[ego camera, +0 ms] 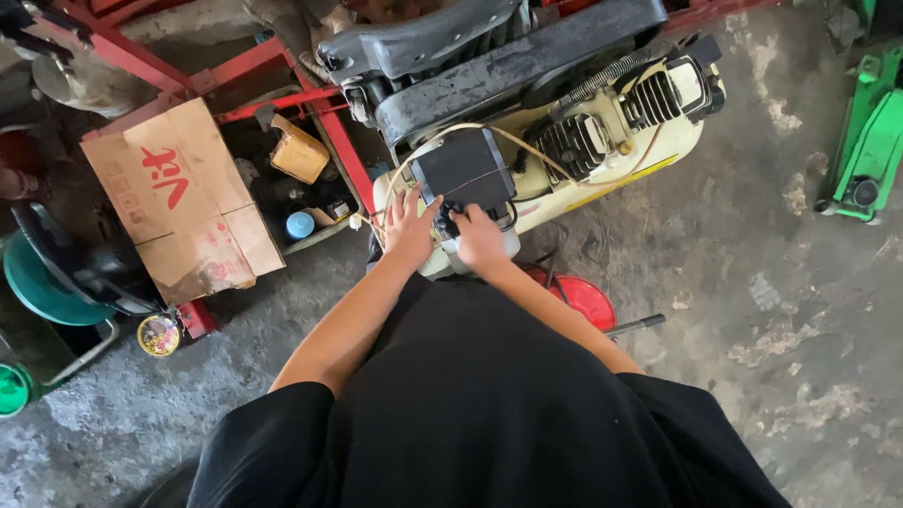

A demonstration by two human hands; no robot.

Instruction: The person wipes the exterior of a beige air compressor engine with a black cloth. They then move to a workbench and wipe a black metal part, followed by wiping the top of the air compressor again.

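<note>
On stained concrete floor, both hands' spread fingers touch the compressor's black box.

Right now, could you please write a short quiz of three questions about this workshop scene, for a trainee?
1. True or false: both hands rest on the square black plastic box on the cream metal air compressor.
2. Which lies on the concrete floor just behind the right hand? A) round red disc B) blue bucket C) yellow hose
3. Fill in: left of the left hand, a flat brown ____ sheet leans on the red metal frame.

Key: 1 true; 2 A; 3 cardboard.
</note>
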